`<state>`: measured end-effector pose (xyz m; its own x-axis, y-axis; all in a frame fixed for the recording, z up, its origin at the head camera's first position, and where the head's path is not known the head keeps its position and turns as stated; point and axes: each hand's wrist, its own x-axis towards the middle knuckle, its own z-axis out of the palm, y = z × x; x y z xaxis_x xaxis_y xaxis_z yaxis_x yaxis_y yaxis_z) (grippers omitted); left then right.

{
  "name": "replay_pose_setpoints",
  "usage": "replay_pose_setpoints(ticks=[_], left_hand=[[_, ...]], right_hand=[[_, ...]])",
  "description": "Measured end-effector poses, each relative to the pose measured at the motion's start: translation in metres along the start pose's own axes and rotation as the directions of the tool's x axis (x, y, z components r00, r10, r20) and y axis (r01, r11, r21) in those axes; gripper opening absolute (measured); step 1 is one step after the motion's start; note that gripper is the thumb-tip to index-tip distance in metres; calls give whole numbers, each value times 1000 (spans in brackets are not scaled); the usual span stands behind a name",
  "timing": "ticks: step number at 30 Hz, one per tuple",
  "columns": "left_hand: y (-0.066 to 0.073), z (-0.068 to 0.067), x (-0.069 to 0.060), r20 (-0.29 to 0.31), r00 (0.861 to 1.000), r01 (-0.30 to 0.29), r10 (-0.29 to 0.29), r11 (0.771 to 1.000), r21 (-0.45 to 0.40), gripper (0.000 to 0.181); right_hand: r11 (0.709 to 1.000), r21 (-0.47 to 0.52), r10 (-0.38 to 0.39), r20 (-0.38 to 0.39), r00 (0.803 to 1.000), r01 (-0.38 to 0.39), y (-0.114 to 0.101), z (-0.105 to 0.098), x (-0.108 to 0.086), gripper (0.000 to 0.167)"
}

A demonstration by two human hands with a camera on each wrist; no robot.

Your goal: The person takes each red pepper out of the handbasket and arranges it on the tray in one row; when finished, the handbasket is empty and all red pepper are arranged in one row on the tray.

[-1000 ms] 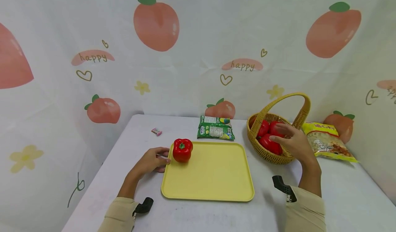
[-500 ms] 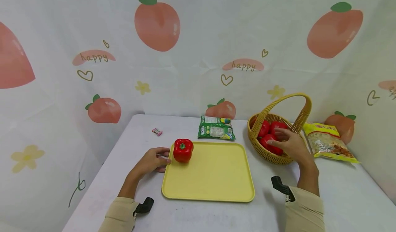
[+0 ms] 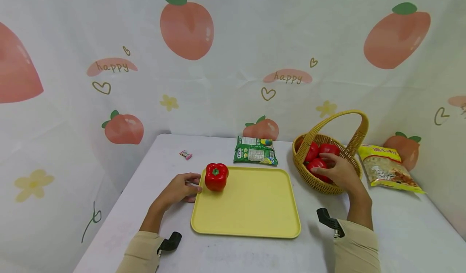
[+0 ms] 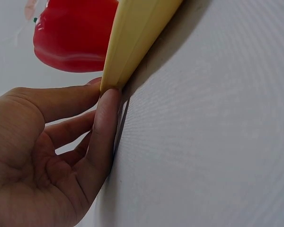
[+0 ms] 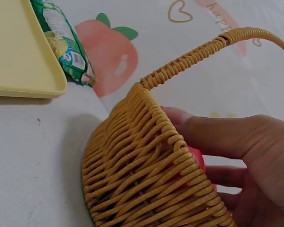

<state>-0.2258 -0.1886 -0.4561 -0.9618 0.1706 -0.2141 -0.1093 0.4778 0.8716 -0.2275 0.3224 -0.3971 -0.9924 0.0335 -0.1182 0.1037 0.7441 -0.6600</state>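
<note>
My left hand (image 3: 180,189) pinches the left rim of the yellow tray (image 3: 255,208), the thumb above the edge and a finger below it in the left wrist view. A red bell pepper (image 3: 216,178) rests in the tray's far left corner, beside that hand. On the right, a wicker basket (image 3: 303,171) holds several glossy red items that look like bell peppers. Over the front red pepper (image 3: 316,166) my right hand (image 3: 342,172) reaches down, thumb and fingers apart around its top. The basket wall (image 5: 146,175) hides the fingertips in the right wrist view, so contact is unclear.
Green snack packets (image 3: 255,149) lie behind the tray. A small pink wrapped candy (image 3: 185,155) sits at the far left. Right of the basket is a yellow-topped food bag (image 3: 387,168). The basket's tall handle (image 3: 358,133) arches up behind the right hand.
My right hand has moved slightly left and down, deeper into the basket and closer to the front pepper. The left hand, the tray and its pepper have stayed put.
</note>
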Motion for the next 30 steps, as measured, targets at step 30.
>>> replay_pose_setpoints(ticks=[30], left_hand=[[-2,0,1,-9,1000,13,-13,1000,1,53]], right_hand=[[992,98,-60,-185,981,80,-13,-28,-29,83]])
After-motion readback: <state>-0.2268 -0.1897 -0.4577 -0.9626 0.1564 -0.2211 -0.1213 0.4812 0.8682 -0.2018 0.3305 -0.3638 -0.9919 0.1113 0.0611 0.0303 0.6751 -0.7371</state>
